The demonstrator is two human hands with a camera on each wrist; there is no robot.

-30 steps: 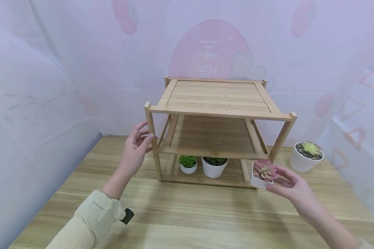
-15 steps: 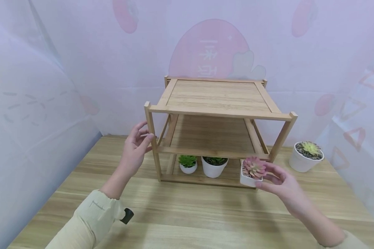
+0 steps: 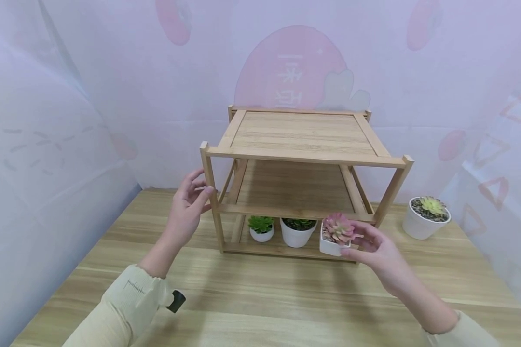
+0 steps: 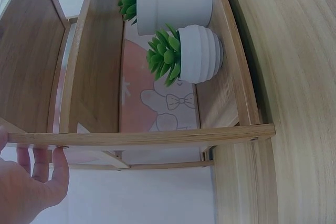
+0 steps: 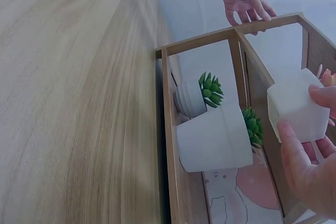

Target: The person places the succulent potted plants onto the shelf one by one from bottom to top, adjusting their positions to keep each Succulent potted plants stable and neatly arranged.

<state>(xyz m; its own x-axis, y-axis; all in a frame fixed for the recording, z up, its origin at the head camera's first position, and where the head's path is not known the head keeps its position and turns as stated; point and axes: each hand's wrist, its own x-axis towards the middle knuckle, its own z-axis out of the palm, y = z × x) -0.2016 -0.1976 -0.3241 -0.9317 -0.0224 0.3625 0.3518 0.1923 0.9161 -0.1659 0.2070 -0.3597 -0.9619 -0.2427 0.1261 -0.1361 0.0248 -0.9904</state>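
Observation:
My right hand (image 3: 379,258) holds a pink succulent in a square white pot (image 3: 336,236), fingers and thumb on the pot's sides. The pot is off the table, in front of the right part of the wooden shelf (image 3: 304,135). My left hand (image 3: 188,212) grips the shelf's left front post (image 4: 131,139), thumb on one side and fingertips on the other. On the bottom tier stand a small ribbed white pot with a green succulent (image 4: 199,53) and a larger white pot (image 5: 215,140). The middle tier's front rail partly hides the larger pot's plant in the head view.
A yellow-green succulent in a round white pot (image 3: 423,221) stands on the wooden table (image 3: 260,294), right of the shelf. Printed pale cloth (image 3: 178,86) hangs behind and at both sides.
My right hand has carried the pink succulent leftward and slightly up along the shelf's front. The left hand stays on the post.

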